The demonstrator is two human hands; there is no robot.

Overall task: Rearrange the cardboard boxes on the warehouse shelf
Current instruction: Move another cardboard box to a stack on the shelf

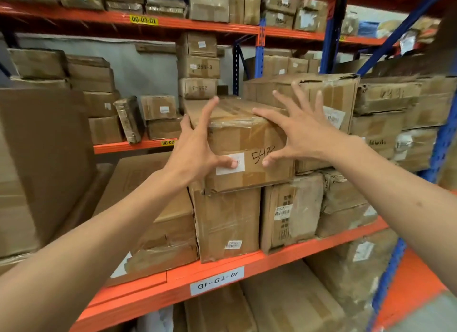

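A taped cardboard box (247, 139) marked "5472", with a white label on its front, lies on top of a taller box (227, 220) on the orange shelf (284, 257). My left hand (195, 148) is spread over its front left corner, thumb on the label and fingers along the left side and top. My right hand (304, 134) is spread at the box's upper right front edge. Its thumb and index finger touch the cardboard and the other fingers are in the air. Neither hand is closed around the box.
A bigger worn box (329, 94) stands directly right of the marked box, with more stacked boxes beyond it. A flat wide box (158, 223) lies to the left, and a large carton (42, 158) at far left. A blue upright (440, 144) bounds the right side.
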